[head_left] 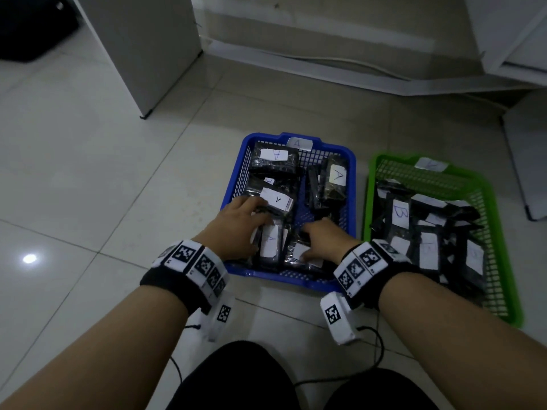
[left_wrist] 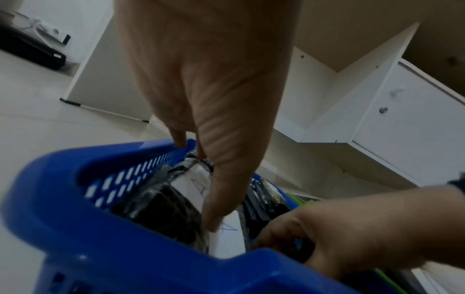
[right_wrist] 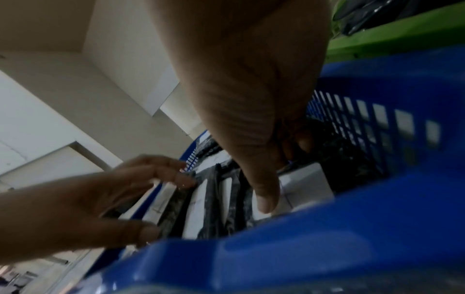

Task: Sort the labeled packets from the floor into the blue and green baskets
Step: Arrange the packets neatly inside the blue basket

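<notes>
The blue basket point(head_left: 233, 184) point(left_wrist: 75, 228) point(right_wrist: 327, 238) sits on the floor and holds several black packets with white "A" labels point(head_left: 275, 161). Right of it, the green basket point(head_left: 370, 184) point(right_wrist: 390, 37) is packed with "B" packets point(head_left: 401, 213). Both hands are inside the near end of the blue basket. My left hand point(head_left: 239, 226) point(left_wrist: 214, 99) point(right_wrist: 100, 195) lies with fingers spread across standing packets, its thumb along a white label point(left_wrist: 231, 234). My right hand point(head_left: 325, 241) point(right_wrist: 246, 79) point(left_wrist: 352, 224) pinches a packet point(head_left: 302, 253) point(right_wrist: 307, 183), thumb on its label and fingers curled behind.
A white cabinet panel point(head_left: 142, 48) stands at the back left, and more white furniture point(head_left: 527, 161) sits at the right behind the green basket. A black object point(head_left: 32, 28) lies far left. A white cable point(head_left: 325, 62) runs along the wall. My knees point(head_left: 236, 380) are below.
</notes>
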The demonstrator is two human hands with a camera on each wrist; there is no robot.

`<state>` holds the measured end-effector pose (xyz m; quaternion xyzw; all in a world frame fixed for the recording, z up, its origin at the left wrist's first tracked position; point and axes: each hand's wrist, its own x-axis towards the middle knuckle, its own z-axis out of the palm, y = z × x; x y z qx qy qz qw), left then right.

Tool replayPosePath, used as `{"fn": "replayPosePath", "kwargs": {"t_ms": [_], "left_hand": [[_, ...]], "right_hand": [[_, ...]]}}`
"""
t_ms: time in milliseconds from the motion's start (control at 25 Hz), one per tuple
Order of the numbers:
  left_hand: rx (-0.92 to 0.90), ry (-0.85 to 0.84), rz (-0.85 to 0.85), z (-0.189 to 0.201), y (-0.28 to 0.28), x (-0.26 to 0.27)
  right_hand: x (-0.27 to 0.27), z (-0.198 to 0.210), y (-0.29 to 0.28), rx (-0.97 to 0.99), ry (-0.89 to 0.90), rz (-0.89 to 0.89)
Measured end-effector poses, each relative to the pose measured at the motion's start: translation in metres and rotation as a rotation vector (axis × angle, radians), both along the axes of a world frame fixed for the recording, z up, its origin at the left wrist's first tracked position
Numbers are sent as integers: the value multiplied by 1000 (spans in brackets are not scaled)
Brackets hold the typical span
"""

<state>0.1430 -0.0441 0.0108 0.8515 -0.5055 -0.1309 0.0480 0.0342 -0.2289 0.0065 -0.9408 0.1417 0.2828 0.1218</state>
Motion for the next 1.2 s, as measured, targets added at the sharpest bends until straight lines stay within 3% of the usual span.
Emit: {"fn": "replayPosePath", "kwargs": {"t_ms": [280, 840, 1080, 1200], "left_hand": [[135, -9, -11, -14, -16, 3], [250, -7, -6, -16, -18, 1], [262, -29, -61, -14, -20, 6], [234, -36, -39, -15, -19, 3]], "right_hand": [[7, -14, -1, 10, 22, -45], [5, 23, -26, 232, -77, -394], [1, 8, -13, 305, -249, -611], [-1, -6, -4, 316, -189, -600]]}}
